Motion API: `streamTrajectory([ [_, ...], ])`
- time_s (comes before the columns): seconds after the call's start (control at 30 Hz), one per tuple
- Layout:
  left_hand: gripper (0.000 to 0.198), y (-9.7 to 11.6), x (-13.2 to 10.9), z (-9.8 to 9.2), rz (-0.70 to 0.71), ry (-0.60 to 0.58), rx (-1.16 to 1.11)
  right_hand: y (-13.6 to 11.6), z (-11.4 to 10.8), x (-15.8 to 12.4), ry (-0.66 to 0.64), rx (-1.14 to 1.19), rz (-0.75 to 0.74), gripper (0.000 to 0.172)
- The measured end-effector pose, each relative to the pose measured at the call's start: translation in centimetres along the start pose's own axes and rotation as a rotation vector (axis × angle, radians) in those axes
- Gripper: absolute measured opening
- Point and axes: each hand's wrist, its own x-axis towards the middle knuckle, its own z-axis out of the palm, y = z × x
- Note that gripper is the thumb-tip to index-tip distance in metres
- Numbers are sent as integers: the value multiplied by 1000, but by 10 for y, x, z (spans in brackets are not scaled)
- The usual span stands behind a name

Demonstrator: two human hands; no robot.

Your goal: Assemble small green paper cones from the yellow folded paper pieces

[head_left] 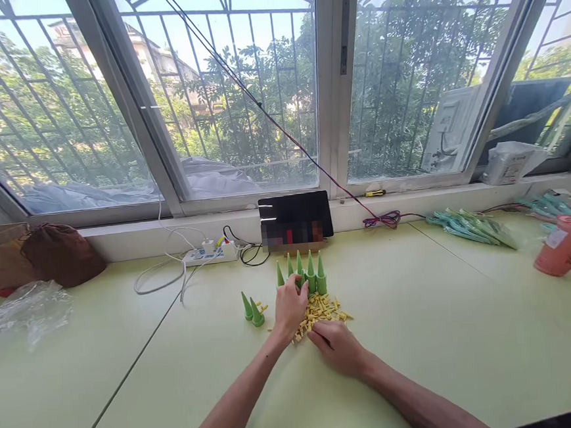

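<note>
Green plastic cones (310,275) stand tips-up in a cluster just beyond the left hand (289,308), whose curled fingers touch the nearest one; I cannot tell if it grips. The right hand (338,347), half closed, rests on the small yellow pieces (325,306) beside it, any hold hidden.

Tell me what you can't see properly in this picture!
Head view:
- Left hand: fingers curl over the green cones; grip unclear.
- Right hand covers some yellow pieces; anything under it is hidden.
- Tablet: lower screen blurred.
- Pink cup: its holder is cut off by the right edge.
</note>
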Motion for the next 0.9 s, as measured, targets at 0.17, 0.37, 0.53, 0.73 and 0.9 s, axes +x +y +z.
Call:
streamTrajectory([
  [0.17, 12, -10, 0, 7, 3, 19, 25, -1, -1, 0, -14, 9, 17, 43],
  [0.37, 15, -13, 0, 9, 33, 30, 14, -4, -3, 1, -22, 18, 29, 44],
  [0.53, 20, -10, -1, 5, 60, 43, -6, -7, -5, 1, -20, 20, 26, 45],
  [0.73, 20, -9, -3, -2, 92, 84, -16, -5, -5, 1, -18, 6, 27, 46],
  [0.9, 23, 2, -7, -15, 196, 233, -45, -4, -5, 0, -22, 6, 20, 45],
])
